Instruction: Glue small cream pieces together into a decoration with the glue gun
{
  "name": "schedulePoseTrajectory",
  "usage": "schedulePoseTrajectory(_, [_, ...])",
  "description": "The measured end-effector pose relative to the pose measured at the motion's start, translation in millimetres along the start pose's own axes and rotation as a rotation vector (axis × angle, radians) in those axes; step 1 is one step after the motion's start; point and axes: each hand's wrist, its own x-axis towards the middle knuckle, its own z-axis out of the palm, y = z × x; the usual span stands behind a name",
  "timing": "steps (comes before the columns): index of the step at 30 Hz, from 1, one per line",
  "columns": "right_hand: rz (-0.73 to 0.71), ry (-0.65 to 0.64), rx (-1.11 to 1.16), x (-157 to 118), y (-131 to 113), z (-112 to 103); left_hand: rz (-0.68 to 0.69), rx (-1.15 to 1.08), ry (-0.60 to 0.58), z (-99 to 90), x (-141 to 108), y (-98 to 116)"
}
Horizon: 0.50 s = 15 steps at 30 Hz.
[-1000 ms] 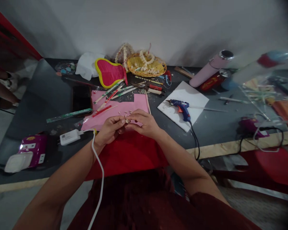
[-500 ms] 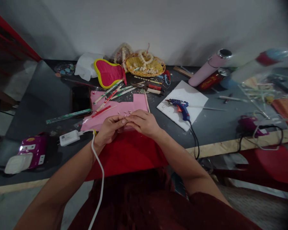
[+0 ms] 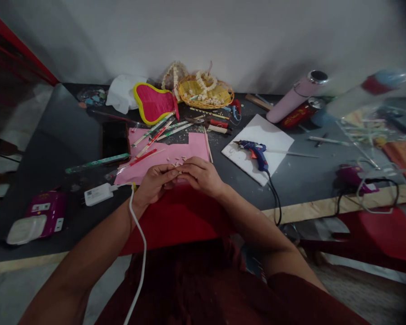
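Observation:
My left hand (image 3: 155, 183) and my right hand (image 3: 203, 175) meet fingertip to fingertip over the front edge of a pink sheet (image 3: 145, 166). Both are closed in a pinch; what lies between the fingers is too small to make out. Just behind the fingertips, several small pale pieces (image 3: 177, 159) are scattered on the sheet. Red cloth (image 3: 182, 216) shows below the hands. A white cable (image 3: 144, 243) runs across my left wrist from a white charger (image 3: 99, 194).
A blue glue gun (image 3: 257, 152) rests on a white board (image 3: 275, 135) at the right. Behind are a yellow basket (image 3: 186, 100), pliers (image 3: 213, 124), a pink flask (image 3: 291, 99) and a red can (image 3: 299, 113). A phone (image 3: 114, 140) and purple box (image 3: 49, 212) are on the left.
Both hands stay together in nearly the same place, with only slight finger movement. At the far left edge, a dark blurred shape, perhaps part of another person, has come nearer the table.

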Motion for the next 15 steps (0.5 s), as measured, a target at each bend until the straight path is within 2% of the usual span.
schedulePoseTrajectory(7, [0.010,0.025,-0.031,1.8,-3.4,4.1,-0.001,-0.027,-0.005,1.1,-0.8,0.9])
schedulePoseTrajectory(15, [-0.020,0.096,0.079,3.4,-4.6,3.3,0.036,-0.047,-0.011,-0.6,0.6,-0.8])
